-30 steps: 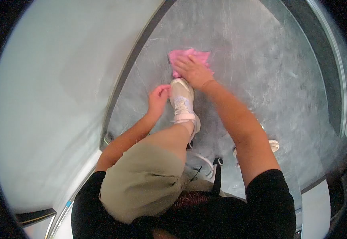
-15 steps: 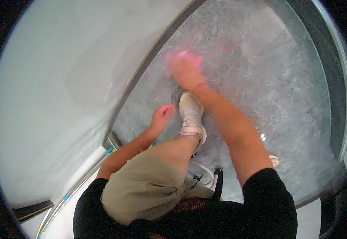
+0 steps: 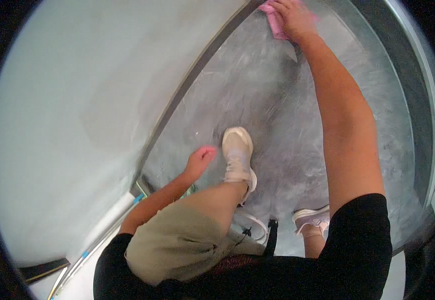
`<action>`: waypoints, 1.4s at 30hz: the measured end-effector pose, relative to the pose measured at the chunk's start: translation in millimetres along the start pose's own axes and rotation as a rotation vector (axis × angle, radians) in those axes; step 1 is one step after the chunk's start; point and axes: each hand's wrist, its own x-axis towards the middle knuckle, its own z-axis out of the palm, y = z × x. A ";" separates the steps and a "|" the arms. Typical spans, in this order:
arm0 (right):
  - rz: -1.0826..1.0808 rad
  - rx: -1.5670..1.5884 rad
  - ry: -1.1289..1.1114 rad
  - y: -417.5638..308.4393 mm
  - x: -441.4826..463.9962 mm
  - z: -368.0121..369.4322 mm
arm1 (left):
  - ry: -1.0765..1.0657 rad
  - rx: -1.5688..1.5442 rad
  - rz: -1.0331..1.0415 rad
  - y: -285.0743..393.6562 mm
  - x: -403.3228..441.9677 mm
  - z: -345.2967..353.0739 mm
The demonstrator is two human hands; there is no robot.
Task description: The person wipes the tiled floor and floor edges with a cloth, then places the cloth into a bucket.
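Observation:
At the far end of the grey marbled floor (image 3: 257, 85), my right hand (image 3: 297, 21) presses down on a pink cloth (image 3: 276, 24), fingers over it. Folds of the cloth stick out to the left of the hand, and a little pink shows on its right. My left hand (image 3: 200, 162) hovers in a loose fist beside my left shoe (image 3: 237, 150); its fingers curl inward and I see nothing in them. Both my arms are bare below black sleeves.
A pale wall (image 3: 87, 100) with a dark baseboard (image 3: 192, 75) runs along the left. Another dark baseboard (image 3: 412, 95) borders the right. My other shoe (image 3: 311, 217) is at the lower right. A white cable loop (image 3: 257, 222) lies near my thigh.
My right hand has moved forward and right with the pink cloth, from just ahead of my shoe to the floor's far end. My left hand stays curled, slightly lower. My other shoe now shows more.

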 end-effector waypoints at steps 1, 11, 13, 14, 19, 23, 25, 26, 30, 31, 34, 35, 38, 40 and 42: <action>0.009 -0.032 0.035 22.5 12.8 -0.1 | -0.028 0.112 -0.024 17.1 9.3 -2.6; 0.444 0.249 0.617 -112.6 16.2 86.2 | -0.084 0.004 -0.141 -9.5 -13.8 -1.0; 0.320 0.071 0.511 -131.9 -21.7 101.3 | -0.107 0.092 -0.120 -2.8 -4.7 2.4; 0.190 -0.071 0.467 -141.0 -41.0 110.6 | -0.104 0.181 -0.110 -1.0 -9.3 0.7; -0.210 -0.045 0.230 -87.5 -30.2 54.1 | -0.125 0.070 -0.062 8.8 12.6 -0.3; 0.334 0.105 -0.079 0.4 23.9 -31.0 | -0.099 0.045 -0.101 33.7 10.6 -5.1; 0.073 -0.319 0.293 66.8 25.9 -23.4 | -0.090 0.056 -0.088 34.6 7.1 -9.5; 0.074 -0.323 0.298 73.9 33.5 -19.0 | -0.081 0.060 -0.072 34.5 6.3 -10.3; 0.328 -0.580 0.216 72.3 63.5 3.5 | -0.099 0.042 -0.110 23.9 8.8 -6.6; 0.359 -0.629 0.211 74.3 66.1 5.9 | -0.132 0.049 -0.155 25.8 10.1 -3.2; 0.284 -0.360 0.254 96.9 59.7 -19.6 | -0.189 0.033 -0.175 34.0 2.3 -1.0; 0.247 -0.263 0.209 105.5 58.1 -32.0 | -0.207 -0.004 -0.147 36.0 3.1 -1.6; 0.309 -0.191 0.097 115.0 47.9 -71.7 | -0.172 0.128 -0.118 33.1 13.2 -12.2; 0.303 -0.162 0.167 121.5 22.3 -74.0 | -0.149 0.130 -0.106 29.0 16.4 -18.7; 0.404 -0.175 0.234 112.0 -26.9 -91.2 | -0.125 0.127 -0.091 22.7 19.5 -20.3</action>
